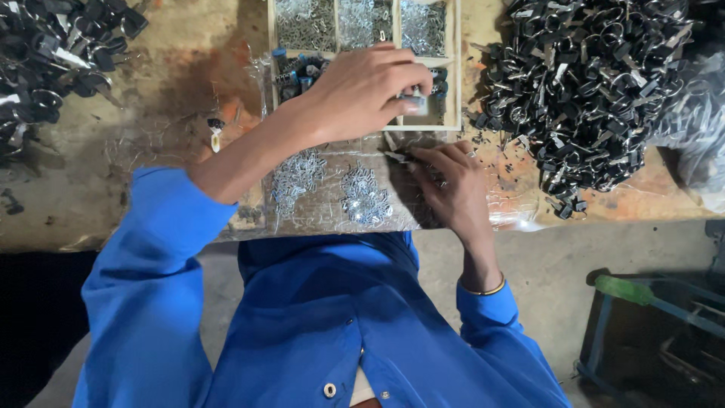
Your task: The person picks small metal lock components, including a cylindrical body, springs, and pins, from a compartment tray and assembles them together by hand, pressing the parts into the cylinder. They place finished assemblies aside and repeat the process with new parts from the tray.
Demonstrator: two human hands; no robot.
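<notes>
My left hand (370,89) reaches over a wooden compartment tray (454,75) and pinches a small blue and silver part (414,99) above its lower right compartment. My right hand (451,185) rests on the bench edge, its fingers closed on a small flat metal piece (396,153). Two heaps of small shiny metal clips (365,196) lie on clear plastic sheet just left of my right hand. The tray's upper compartments hold more silver parts (359,21). Both arms wear blue sleeves.
A big pile of black and silver metal loops (589,83) lies at the right of the bench, another (53,53) at the far left. A clear plastic bag (698,128) sits far right. A blue metal frame with a green handle (642,295) stands on the floor lower right.
</notes>
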